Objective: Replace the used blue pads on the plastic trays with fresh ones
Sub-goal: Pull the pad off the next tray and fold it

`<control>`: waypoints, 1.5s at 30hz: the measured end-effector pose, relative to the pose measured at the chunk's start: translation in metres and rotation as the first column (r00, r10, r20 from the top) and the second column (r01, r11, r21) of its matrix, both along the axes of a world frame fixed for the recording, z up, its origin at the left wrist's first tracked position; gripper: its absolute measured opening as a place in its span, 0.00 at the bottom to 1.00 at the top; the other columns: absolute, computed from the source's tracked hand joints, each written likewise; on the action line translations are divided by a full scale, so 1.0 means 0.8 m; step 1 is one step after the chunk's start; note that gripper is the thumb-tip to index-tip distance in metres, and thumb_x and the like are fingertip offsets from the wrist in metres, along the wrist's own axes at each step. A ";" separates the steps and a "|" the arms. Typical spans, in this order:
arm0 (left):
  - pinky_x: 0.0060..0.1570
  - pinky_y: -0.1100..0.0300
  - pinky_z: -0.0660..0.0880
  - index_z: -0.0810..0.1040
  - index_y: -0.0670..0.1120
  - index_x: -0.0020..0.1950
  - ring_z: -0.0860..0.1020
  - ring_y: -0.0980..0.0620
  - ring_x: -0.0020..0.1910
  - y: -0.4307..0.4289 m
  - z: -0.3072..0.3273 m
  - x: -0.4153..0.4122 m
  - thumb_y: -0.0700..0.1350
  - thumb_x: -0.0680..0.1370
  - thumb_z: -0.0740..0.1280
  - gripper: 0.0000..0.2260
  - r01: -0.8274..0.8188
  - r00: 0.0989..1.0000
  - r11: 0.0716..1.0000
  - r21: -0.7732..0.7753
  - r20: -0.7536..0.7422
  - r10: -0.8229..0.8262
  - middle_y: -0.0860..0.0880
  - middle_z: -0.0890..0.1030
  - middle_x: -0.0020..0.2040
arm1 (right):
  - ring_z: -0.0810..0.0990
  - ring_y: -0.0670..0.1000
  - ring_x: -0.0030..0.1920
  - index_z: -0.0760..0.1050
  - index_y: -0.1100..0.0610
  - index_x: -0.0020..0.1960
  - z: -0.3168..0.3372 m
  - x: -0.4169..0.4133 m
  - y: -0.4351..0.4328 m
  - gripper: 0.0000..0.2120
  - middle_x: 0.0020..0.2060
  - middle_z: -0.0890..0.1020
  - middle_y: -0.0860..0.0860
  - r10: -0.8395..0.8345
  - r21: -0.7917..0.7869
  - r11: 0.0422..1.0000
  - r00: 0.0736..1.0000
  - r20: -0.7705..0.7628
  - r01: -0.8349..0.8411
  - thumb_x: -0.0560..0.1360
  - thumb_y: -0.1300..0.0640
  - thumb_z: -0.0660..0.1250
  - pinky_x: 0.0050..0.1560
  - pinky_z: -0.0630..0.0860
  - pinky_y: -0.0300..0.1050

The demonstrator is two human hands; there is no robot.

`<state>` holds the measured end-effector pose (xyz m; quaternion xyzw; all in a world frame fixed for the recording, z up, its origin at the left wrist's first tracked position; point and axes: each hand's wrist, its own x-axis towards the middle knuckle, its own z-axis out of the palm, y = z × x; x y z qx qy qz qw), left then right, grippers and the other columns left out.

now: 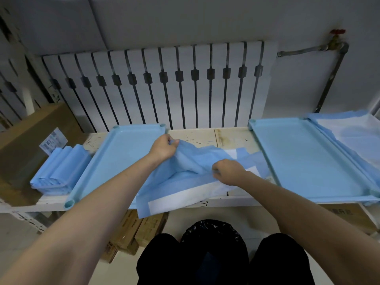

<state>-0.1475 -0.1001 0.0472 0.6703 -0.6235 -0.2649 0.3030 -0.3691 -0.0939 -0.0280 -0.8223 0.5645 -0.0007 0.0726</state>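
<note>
Two bare trays – one crumpled pad between them

The pale-blue left tray (115, 157) and right tray (308, 161) lie flat. The crumpled pad (185, 182), blue with a white underside, is bunched between them and its near edge hangs over the table (232, 138) – the folded pads (59, 171) are stacked left of the left tray.

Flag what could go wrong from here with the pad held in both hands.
1. The pad is bunched between the left hand and right hand; it may land creased on a tray.
2. Its front edge overhangs the bench above the black-bagged bin; a slipped grip could drop it off.
3. It touches the bare left tray; if used, it could soil it.
</note>
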 end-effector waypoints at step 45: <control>0.39 0.57 0.65 0.64 0.46 0.32 0.71 0.44 0.40 -0.029 -0.023 -0.021 0.38 0.77 0.54 0.12 0.144 0.851 0.987 -0.072 0.517 -0.087 0.47 0.74 0.36 | 0.70 0.53 0.64 0.65 0.53 0.69 0.032 -0.011 -0.033 0.31 0.66 0.69 0.50 0.161 -0.235 0.959 0.987 -0.016 -0.160 0.67 0.54 0.68 0.65 0.61 0.49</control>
